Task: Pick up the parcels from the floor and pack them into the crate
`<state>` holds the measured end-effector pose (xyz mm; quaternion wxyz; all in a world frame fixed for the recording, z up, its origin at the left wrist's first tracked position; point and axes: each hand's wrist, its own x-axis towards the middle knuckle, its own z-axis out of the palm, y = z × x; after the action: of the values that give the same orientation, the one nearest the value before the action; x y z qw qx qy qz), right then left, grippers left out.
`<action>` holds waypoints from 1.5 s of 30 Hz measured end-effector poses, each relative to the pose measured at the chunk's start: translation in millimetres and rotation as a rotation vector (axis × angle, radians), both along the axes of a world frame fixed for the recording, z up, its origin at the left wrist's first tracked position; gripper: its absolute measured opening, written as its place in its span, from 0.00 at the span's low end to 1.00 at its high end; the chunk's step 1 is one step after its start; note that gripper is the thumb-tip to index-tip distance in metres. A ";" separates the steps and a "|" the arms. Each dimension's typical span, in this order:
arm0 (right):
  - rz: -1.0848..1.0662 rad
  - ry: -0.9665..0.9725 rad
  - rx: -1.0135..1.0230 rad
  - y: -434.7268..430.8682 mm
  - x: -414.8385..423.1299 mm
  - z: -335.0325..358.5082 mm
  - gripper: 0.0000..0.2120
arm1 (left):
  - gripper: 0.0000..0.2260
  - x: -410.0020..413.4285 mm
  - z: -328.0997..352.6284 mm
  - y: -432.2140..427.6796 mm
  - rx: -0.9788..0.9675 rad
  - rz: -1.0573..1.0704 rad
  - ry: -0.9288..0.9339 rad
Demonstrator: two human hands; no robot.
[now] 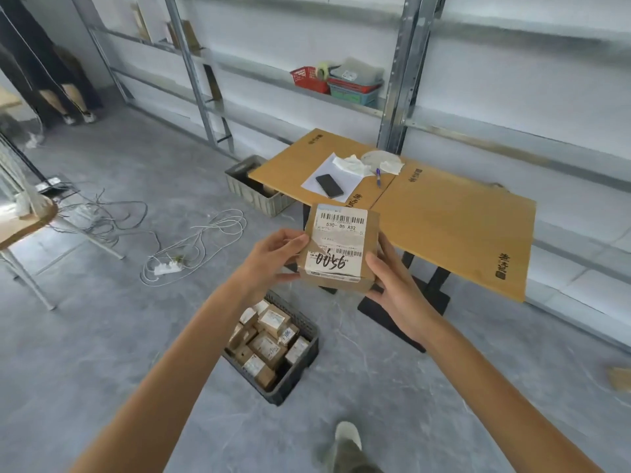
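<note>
Head view. I am holding a labelled parcel (338,247) in both hands, well above the floor and in front of the table (461,227).

- The left hand (273,257) is pinching its left edge, thumb on the label.
- The right hand (392,281) is gripping its right side, fingers curled round it.
- The crate (285,387) is sitting on the floor below, nearer to me, crowded with packed parcels (269,346).

Risk: if I am releasing from this height, the parcel is likely striking the stack and tipping over the rim.
</note>
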<state>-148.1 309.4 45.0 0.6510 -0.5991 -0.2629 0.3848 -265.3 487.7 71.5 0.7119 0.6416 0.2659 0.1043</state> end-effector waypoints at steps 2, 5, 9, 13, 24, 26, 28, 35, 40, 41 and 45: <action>-0.010 0.021 -0.002 22.9 3.3 -5.4 0.30 | 0.05 4.8 -6.0 24.5 -0.003 -0.005 0.007; -0.016 0.035 -0.015 58.6 17.7 -15.6 0.31 | 0.05 22.2 -15.1 62.3 0.001 -0.032 0.029; -0.048 0.088 -0.023 112.1 49.3 -35.5 0.31 | 0.06 59.1 -32.7 118.9 0.002 -0.052 0.076; -0.085 0.155 -0.058 168.5 78.9 -58.2 0.25 | 0.03 97.0 -52.9 177.0 0.003 -0.074 0.167; -0.175 0.275 -0.198 278.7 105.5 -115.0 0.29 | 0.05 148.3 -110.6 303.2 0.027 -0.184 0.366; -0.217 0.304 -0.224 291.2 98.9 -125.0 0.28 | 0.07 150.8 -124.2 318.7 0.030 -0.217 0.403; -0.319 0.325 -0.265 309.6 88.7 -142.7 0.29 | 0.10 153.6 -142.3 339.8 0.052 -0.286 0.450; -0.639 0.547 -0.441 366.1 29.5 -243.6 0.21 | 0.10 131.9 -251.7 394.9 0.066 -0.547 0.593; -0.669 0.861 -0.684 403.7 -23.5 -365.8 0.23 | 0.09 77.8 -393.5 407.2 0.049 -0.713 0.736; -0.673 0.908 -0.734 411.0 -29.1 -390.7 0.23 | 0.11 66.1 -422.4 407.1 0.050 -0.708 0.771; -0.648 0.948 -0.885 436.2 -43.5 -505.4 0.19 | 0.20 37.1 -542.0 413.8 0.107 -0.709 0.906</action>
<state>-191.6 745.6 -460.4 0.4730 -0.6232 0.4187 0.4611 -228.1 901.5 -470.5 0.4850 0.7071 0.3075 -0.4126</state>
